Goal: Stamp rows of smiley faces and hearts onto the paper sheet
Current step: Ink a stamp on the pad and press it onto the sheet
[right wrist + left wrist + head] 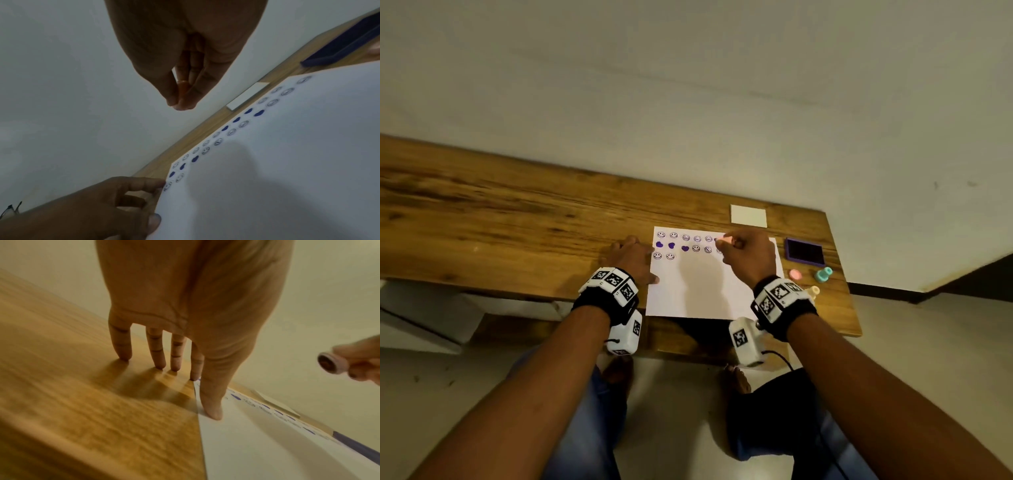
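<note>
A white paper sheet (702, 287) lies on the wooden table (517, 222), with rows of purple smileys and hearts along its far edge. My right hand (748, 255) hovers above the sheet's upper right and pinches a small pink stamp (725, 242), whose round face (327, 363) shows in the left wrist view. My left hand (633, 258) lies flat at the sheet's left edge, its straight fingers (158, 352) on the wood and its thumb (213, 407) pressing the paper (267, 443). From the right wrist the stamp (183, 87) is mostly hidden by fingers.
A purple ink pad (804, 252) sits right of the sheet. Near it lie a pink stamp (795, 274), a teal stamp (824, 274) and a yellowish one (813, 292). A white card (748, 215) rests behind the sheet. The table's front edge is close to my wrists.
</note>
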